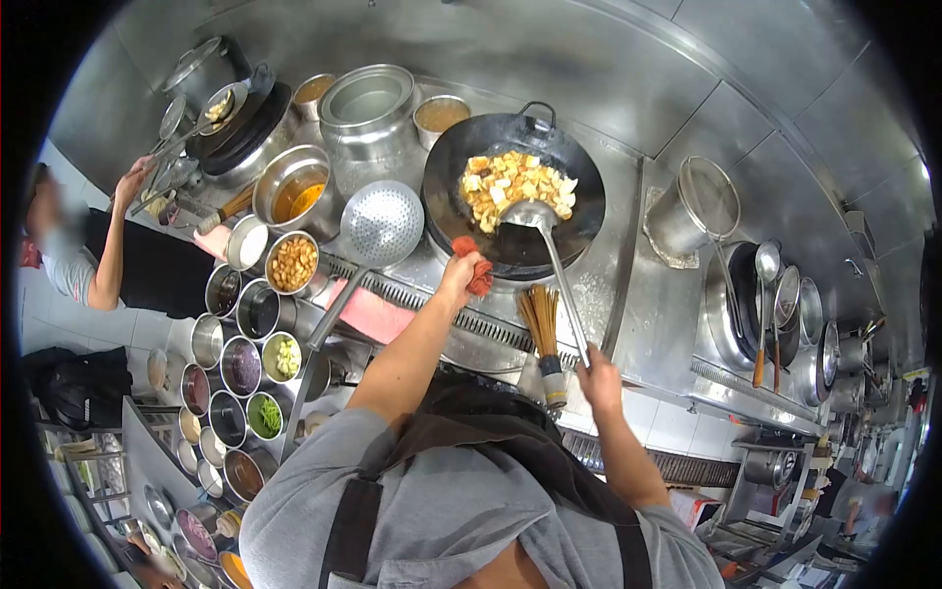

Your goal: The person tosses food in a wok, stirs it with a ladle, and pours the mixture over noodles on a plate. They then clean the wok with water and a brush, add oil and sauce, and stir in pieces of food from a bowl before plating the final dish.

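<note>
A black wok (579, 211) sits on the stove in front of me, with browned, pale yellow chunks of food (510, 182) heaped toward its far side. My left hand (459, 275) is closed around a red cloth (477, 263) at the wok's near left rim. In my right hand (600, 383) is the long handle of a metal ladle (532, 216). The ladle's bowl rests against the near edge of the food. Between my hands, a bamboo wok brush (542, 329) stands at the stove's front edge.
Left of the wok lie a perforated strainer (383, 224) and a large metal pot (365, 108). Several ingredient tins, one with peanut-like pieces (292, 263), line the left. Another person (108, 245) works at a wok farther left. A sieve-topped pot (692, 206) stands right.
</note>
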The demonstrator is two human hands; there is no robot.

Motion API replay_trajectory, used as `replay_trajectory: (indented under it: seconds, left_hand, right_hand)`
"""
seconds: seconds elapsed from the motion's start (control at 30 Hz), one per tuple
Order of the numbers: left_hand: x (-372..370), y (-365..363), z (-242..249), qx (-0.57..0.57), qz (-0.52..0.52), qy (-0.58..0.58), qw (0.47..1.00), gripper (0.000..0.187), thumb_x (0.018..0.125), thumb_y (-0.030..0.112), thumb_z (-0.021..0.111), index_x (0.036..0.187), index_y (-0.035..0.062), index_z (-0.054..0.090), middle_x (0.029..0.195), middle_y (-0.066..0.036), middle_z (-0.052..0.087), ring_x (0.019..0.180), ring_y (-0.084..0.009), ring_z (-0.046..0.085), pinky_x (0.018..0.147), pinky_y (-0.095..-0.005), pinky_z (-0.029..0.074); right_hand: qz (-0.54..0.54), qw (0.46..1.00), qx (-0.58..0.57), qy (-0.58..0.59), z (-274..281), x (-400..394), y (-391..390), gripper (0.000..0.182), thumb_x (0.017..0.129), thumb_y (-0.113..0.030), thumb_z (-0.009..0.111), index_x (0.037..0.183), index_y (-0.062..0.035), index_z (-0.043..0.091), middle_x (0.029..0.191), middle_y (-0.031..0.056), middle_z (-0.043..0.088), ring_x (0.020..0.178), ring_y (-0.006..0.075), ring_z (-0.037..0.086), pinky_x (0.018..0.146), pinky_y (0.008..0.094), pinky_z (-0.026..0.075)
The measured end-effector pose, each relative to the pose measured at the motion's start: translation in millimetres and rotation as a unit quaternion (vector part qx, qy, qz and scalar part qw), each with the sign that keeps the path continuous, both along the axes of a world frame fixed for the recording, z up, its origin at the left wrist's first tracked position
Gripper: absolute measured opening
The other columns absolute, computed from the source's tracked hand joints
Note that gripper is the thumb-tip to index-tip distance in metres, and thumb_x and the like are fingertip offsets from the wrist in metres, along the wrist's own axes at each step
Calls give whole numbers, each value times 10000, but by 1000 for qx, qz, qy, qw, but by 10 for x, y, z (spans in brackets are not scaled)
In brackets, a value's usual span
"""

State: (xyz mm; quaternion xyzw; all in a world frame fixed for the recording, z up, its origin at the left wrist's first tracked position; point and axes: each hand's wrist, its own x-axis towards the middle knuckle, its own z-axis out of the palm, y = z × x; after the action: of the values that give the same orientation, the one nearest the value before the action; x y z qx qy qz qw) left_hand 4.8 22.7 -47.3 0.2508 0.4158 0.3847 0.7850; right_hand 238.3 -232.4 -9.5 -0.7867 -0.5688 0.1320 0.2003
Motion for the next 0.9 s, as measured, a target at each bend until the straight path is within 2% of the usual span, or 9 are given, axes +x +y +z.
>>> replay_trajectory:
  seconds: [0.17,0.43,0.6,0.67,0.7,0.77,0.83,0.87,0.9]
  left_hand:
    - [24,67,-20,15,2,58,998,83,840,100,510,916,69,493,704,-83,554,522,-228,565,432,-380,451]
    - [17,79,44,30,28,138,990,138,822,113,550,939,40,539,768,-73,601,565,-190,574,515,-346,476]
    - [-30,175,-157,40,47,144,988,186,853,221,600,920,52,563,767,-58,597,555,-189,567,484,-341,463]
    - [-186,119,-55,-25,93,77,992,277,893,322,594,952,53,557,760,-54,591,544,-186,554,473,-336,458]
    - [-508,212,-355,-19,2,-46,999,353,911,391,574,1011,54,552,767,-68,600,547,-183,559,468,-336,455]
    - [-696,64,-365,87,187,227,952,392,886,343,605,1123,44,516,859,-120,623,682,-232,612,624,-356,505]
    - [-1146,-76,-585,183,125,472,853,566,751,290,676,1196,16,458,1023,-218,641,900,-356,643,793,-430,497]
    - [-1248,-198,-532,179,130,473,853,566,751,290,676,1196,16,458,1023,-218,641,900,-356,643,793,-430,497]
    - [-1353,-351,-512,178,32,555,812,588,732,274,677,1211,18,452,1034,-226,636,940,-373,628,826,-449,483]
  right_hand:
    - [-6,998,7,64,-43,-169,-202,515,765,-92,636,1258,-15,506,985,240,640,892,407,614,793,477,490]
    - [-40,985,-12,169,-30,-273,-289,483,778,-118,637,1236,-16,523,813,244,630,771,419,609,709,487,482]
    - [-31,993,7,111,-211,-221,-344,405,789,-106,610,1177,-6,551,827,242,626,786,413,609,720,493,476]
    - [-66,996,47,47,-419,-133,-361,373,787,-112,609,1146,-14,573,846,238,628,793,408,609,719,497,475]
    - [-66,995,48,66,-316,-94,-349,355,800,-130,617,1131,-6,587,811,230,635,766,395,620,715,476,485]
    - [-82,987,44,131,-200,-42,-325,352,801,-120,635,1130,2,594,771,198,634,706,332,618,668,421,486]
    - [-99,971,31,215,-266,31,-281,344,822,-124,642,1135,12,600,694,132,613,605,198,586,579,338,471]
    - [-77,978,38,190,-270,97,-201,388,830,-135,626,1187,6,574,687,124,608,591,191,580,565,340,469]
    - [-76,976,47,198,-189,115,-72,417,834,-139,619,1220,2,552,686,121,607,590,191,579,565,339,469]
